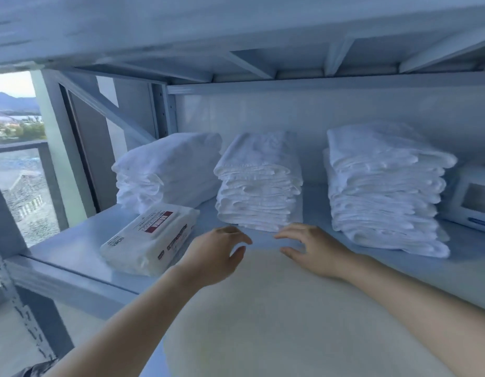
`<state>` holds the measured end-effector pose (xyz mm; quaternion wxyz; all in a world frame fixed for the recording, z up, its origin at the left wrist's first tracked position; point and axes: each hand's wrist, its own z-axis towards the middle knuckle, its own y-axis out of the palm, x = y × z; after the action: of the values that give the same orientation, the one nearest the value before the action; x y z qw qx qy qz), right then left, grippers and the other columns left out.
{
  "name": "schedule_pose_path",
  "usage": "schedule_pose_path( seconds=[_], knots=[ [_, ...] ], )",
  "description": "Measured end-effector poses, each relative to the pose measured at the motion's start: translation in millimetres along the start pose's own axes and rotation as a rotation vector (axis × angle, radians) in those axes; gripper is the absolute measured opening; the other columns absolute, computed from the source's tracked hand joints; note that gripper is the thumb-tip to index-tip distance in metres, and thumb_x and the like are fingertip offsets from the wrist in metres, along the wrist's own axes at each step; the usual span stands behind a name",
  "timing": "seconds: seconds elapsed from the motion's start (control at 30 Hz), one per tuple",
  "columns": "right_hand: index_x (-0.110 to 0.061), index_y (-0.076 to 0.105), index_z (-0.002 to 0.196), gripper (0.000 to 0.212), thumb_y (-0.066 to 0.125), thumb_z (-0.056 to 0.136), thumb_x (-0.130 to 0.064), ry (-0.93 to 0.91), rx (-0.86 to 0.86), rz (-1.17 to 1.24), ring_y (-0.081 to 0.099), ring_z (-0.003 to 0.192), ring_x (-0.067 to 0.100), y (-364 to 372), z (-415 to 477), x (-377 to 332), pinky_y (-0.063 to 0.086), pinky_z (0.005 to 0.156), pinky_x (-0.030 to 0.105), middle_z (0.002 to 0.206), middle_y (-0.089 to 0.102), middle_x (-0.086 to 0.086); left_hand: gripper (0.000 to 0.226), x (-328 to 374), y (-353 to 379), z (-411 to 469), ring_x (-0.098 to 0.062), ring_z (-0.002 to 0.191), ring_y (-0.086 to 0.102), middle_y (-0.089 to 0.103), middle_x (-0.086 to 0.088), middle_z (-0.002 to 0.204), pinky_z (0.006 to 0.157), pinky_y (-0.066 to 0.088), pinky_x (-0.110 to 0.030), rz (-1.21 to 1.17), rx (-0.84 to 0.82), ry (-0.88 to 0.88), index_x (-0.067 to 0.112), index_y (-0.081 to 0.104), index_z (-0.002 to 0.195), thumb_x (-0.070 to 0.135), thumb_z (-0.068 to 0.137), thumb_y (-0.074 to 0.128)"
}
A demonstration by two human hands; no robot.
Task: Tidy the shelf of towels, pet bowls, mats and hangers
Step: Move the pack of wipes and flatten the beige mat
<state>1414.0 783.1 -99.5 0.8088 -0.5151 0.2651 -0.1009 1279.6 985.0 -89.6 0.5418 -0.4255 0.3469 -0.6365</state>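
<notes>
Three stacks of folded white towels stand on the shelf board [72, 240]: a bulky left stack [167, 170], a middle stack [259, 183] and a taller right stack [382, 186]. My left hand [216, 254] and my right hand [314, 248] hover just in front of the middle stack's base, fingers loosely spread, thumbs inward, holding nothing. Neither hand touches the towels. A large pale cream cloth or mat [276, 322] lies below my forearms at the shelf's front.
A wrapped pack of tissues [148, 240] with a red label lies at the front left, next to my left hand. A white box-like device [472, 200] sits at the far right. The upper shelf's underside hangs close above. A window is on the left.
</notes>
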Motion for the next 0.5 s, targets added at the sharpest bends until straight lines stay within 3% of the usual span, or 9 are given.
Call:
schedule_pose_path(
  seconds=[0.1, 0.3, 0.4, 0.5],
  knots=[
    [-0.031, 0.057, 0.124, 0.035, 0.057, 0.09, -0.036, 0.073, -0.038, -0.048, 0.046, 0.12, 0.004, -10, -17, 15, 0.033, 0.103, 0.02, 0.13, 0.052, -0.014, 0.032, 5, 13, 8, -0.012, 0.115, 0.051, 0.051, 0.015, 0.13, 0.083, 0.047, -0.03, 0.011, -0.086, -0.02, 0.035, 0.052, 0.124, 0.031, 0.095, 0.039],
    [-0.024, 0.058, 0.121, 0.032, 0.055, 0.091, -0.035, 0.17, -0.024, -0.113, 0.051, 0.1, 0.006, -26, -40, 34, 0.039, 0.092, 0.023, 0.107, 0.051, -0.01, 0.04, 9, 24, 12, -0.017, 0.122, 0.041, 0.044, 0.005, 0.13, 0.091, 0.046, -0.037, 0.073, -0.164, -0.07, 0.029, 0.04, 0.135, 0.037, 0.096, 0.036],
    [-0.018, 0.057, 0.112, 0.028, 0.052, 0.092, -0.036, 0.198, -0.052, -0.176, 0.046, 0.106, 0.011, -25, -40, 34, 0.037, 0.095, 0.026, 0.109, 0.048, -0.003, 0.033, 9, 24, 12, -0.019, 0.116, 0.044, 0.048, 0.0, 0.116, 0.092, 0.042, -0.034, 0.068, -0.173, -0.147, 0.024, 0.047, 0.121, 0.043, 0.095, 0.038],
    [-0.018, 0.048, 0.095, 0.02, 0.046, 0.093, -0.038, 0.208, -0.071, -0.251, 0.037, 0.1, 0.013, -24, -37, 30, 0.032, 0.087, 0.026, 0.101, 0.038, -0.004, 0.023, 11, 24, 12, -0.021, 0.106, 0.044, 0.047, -0.001, 0.104, 0.087, 0.038, -0.029, 0.092, -0.178, -0.148, 0.02, 0.043, 0.097, 0.042, 0.095, 0.038]
  ],
)
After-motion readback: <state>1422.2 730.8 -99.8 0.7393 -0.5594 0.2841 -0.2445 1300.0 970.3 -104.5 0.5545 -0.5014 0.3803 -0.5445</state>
